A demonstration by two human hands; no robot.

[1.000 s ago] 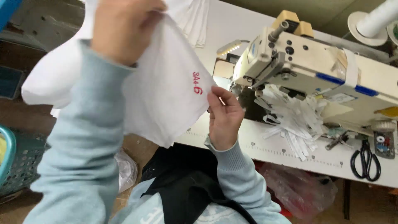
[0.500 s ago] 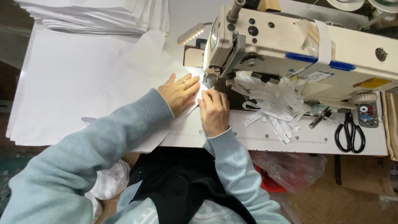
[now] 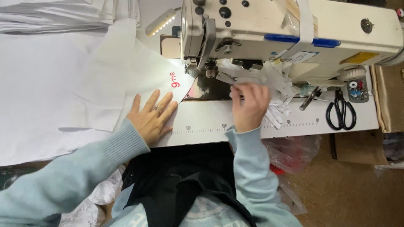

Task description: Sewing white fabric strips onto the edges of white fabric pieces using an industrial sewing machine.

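White fabric piece point(image 3: 139, 75) with red marking, flat by the needle, white strips point(image 3: 275, 90), perhaps labels, heaped

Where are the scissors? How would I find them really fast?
Find the big cream sewing machine. Look below its right end, on the white table. The scissors lie there with black loop handles, darker than the white strips beside them.

White fabric point(image 3: 84, 80), black scissors point(image 3: 341, 113)

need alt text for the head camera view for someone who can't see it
Seen from above, a person at a sewing machine presses the left hand flat on white cloth while the right hand reaches into white strips. Black scissors lie to the right.
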